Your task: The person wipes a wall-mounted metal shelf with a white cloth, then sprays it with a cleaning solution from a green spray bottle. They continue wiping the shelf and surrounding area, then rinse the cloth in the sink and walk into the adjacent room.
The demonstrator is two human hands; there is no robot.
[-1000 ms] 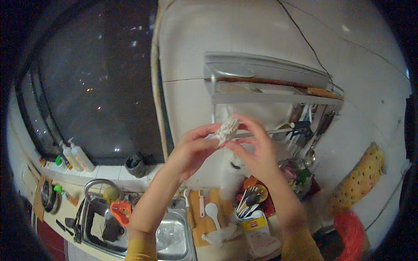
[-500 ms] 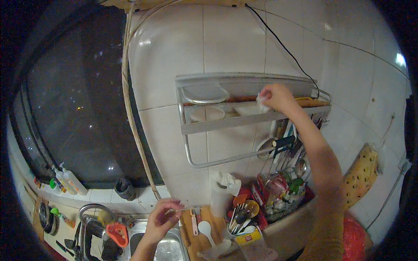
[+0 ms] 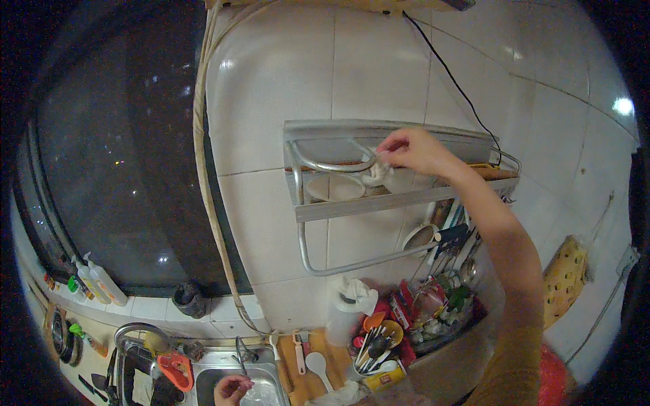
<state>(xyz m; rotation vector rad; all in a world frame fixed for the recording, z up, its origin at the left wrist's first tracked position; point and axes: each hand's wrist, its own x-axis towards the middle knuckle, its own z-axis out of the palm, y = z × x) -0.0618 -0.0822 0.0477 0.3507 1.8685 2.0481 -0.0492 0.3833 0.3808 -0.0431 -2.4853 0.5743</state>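
My right hand (image 3: pixel 409 150) reaches up to the metal wall rack (image 3: pixel 379 203), its fingers pinched on a crumpled white cloth (image 3: pixel 377 170). The cloth hangs onto the rack's shelf, beside the curved metal ring (image 3: pixel 323 164) at the left end; whether it is cloth or paper is hard to tell. A round opening (image 3: pixel 336 188) in the shelf lies just left of it. Low in the picture, my left hand (image 3: pixel 232 390) is in front of the sink (image 3: pixel 264 379), its fingers curled together with nothing visible in them.
Ladles and other utensils (image 3: pixel 467 243) hang below the rack. On the counter stand a white canister (image 3: pixel 344 321), a utensil holder (image 3: pixel 376 348) and a box of bagged goods (image 3: pixel 440 311). A cutting board (image 3: pixel 318 345) carries a white rice paddle (image 3: pixel 318 369). Bottles (image 3: pixel 101 281) line the windowsill.
My right hand has moved left along the rack with the white cloth, toward the metal ring. My left hand has dropped toward the lower edge and curled tighter. The view has shifted slightly.
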